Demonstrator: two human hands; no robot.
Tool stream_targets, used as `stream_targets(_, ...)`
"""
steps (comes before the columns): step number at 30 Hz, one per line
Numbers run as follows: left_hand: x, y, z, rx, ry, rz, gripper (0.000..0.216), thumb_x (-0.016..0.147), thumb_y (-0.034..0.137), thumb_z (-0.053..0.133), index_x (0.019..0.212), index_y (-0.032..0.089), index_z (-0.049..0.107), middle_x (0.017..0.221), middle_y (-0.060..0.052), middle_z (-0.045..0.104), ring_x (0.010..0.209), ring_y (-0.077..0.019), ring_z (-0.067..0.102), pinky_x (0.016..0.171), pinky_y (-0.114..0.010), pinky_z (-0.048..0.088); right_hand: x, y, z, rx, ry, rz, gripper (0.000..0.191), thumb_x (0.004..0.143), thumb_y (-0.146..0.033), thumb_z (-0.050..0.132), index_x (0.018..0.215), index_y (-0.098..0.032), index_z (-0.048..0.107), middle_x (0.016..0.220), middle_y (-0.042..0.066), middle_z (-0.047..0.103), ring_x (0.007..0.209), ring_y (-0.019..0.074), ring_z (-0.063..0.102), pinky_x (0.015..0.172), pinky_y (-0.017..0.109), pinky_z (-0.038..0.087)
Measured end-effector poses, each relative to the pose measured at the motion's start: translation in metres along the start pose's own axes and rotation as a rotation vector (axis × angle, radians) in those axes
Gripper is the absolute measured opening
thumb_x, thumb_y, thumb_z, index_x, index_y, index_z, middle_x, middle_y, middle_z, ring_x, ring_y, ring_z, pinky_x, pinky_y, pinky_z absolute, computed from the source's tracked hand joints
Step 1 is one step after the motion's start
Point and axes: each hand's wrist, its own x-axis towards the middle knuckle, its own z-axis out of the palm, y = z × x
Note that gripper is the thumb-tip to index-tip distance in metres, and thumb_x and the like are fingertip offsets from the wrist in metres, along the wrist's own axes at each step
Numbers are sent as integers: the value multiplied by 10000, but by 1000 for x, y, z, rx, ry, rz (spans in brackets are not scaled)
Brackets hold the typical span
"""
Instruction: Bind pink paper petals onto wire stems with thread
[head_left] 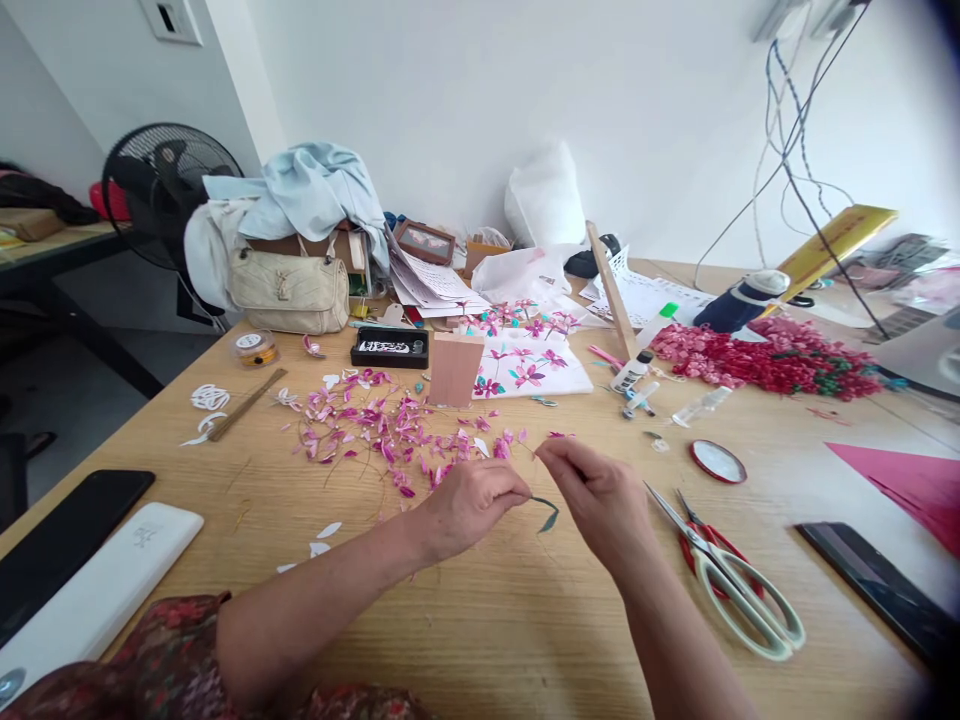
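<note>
My left hand is closed in a pinch above the table. From its fingertips a thin dark-green leaf on a stem sticks out and curves down to the right. Just right of it is my right hand, its thumb and fingers pressed together. A faint, hair-thin strand seems to leave its fingertips, but what it holds is too small to name. Beyond both hands, loose pink petals on thin wires are scattered over the wood. Several white petal pieces lie left of my left forearm.
Scissors overlap red-handled pliers right of my right forearm. Phones and a white power bank lie at the sides. Behind the petals stand a wooden block, finished flowers on white paper, small bottles and a handbag.
</note>
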Motion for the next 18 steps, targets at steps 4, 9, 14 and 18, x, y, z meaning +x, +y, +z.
stream_targets(4,1,4,-3,-301,133,-218,112,754,176,541,703,133,631,609,-5,591,566,-101,543,571,-206,440,4,21,24,208,-69,91,287,814,-361,439,673,-162,590,565,-15,536,532,116,475,495,199,361)
stream_targets(9,6,1,-5,-151,253,-240,114,742,122,534,652,137,602,601,8,569,578,-96,519,578,-200,416,-34,3,52,131,-119,70,326,836,-344,395,674,-155,605,478,-23,497,441,105,457,443,190,326)
stream_targets(14,4,-6,-1,193,144,-19,171,812,153,465,712,157,604,706,-28,612,692,-131,545,668,-242,423,-41,-26,25,-93,-93,-75,307,839,-264,386,613,-192,581,441,-27,501,388,91,441,420,189,293)
stream_targets(18,-2,-5,0,215,42,99,196,847,181,419,792,154,605,765,-58,629,738,-146,566,685,-256,436,-12,-17,-6,-50,24,-23,217,799,-302,471,691,-207,634,527,-8,583,474,116,501,480,207,340)
